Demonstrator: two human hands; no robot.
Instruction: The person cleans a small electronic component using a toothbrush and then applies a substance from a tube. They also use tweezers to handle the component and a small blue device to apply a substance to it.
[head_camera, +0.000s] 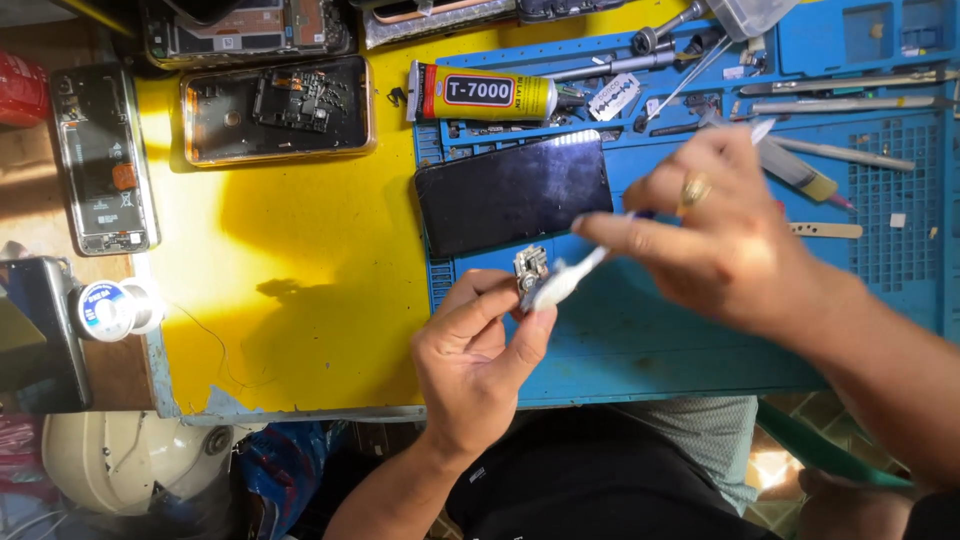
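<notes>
Left hand (475, 365) pinches small metal part (529, 268); right hand (715, 235) grips blurred, perhaps brush (565, 280)

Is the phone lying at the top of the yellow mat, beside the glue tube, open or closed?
Open. The phone has no back cover: its dark circuit board and inner parts show inside the orange-rimmed frame, left of the yellow glue tube.

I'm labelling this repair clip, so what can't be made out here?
Head view:
- Small metal part: too small to identify, partly covered by left hand fingers.
- Brush in right hand: motion-blurred.
- Opened phones along the top: cut off by the edge.
</notes>
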